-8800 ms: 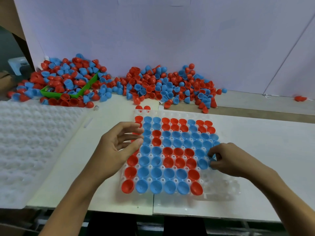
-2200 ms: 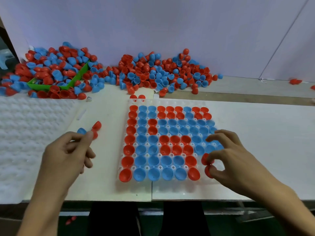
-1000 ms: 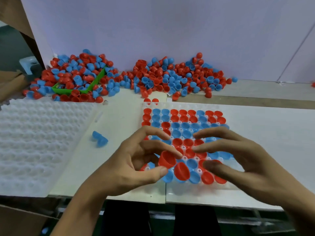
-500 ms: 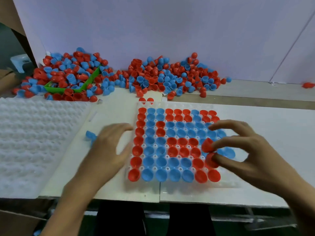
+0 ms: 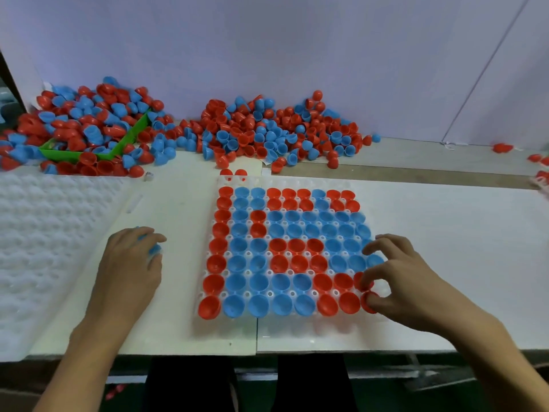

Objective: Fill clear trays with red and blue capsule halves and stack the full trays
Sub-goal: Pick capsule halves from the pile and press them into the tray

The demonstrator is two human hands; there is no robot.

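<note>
A clear tray [image 5: 225,324] lies on the white board in front of me, its cells holding red and blue capsule halves. My right hand [image 5: 401,281] is at the tray's near right corner and pinches a red capsule half [image 5: 367,303] between thumb and fingers; a second red half sits just above it under the fingers. My left hand [image 5: 130,269] is on the board left of the tray, its fingers curled over loose blue capsule halves [image 5: 155,249].
Loose red and blue halves are heaped along the back wall [image 5: 276,132]; a green bin [image 5: 74,154] is buried in the left heap. A stack of clear trays [image 5: 44,239] lies at the left. A few red halves [image 5: 502,147] lie far right.
My left hand moved left from the tray's edge onto the loose blue halves. My right hand moved down to the tray's near right corner with the red halves.
</note>
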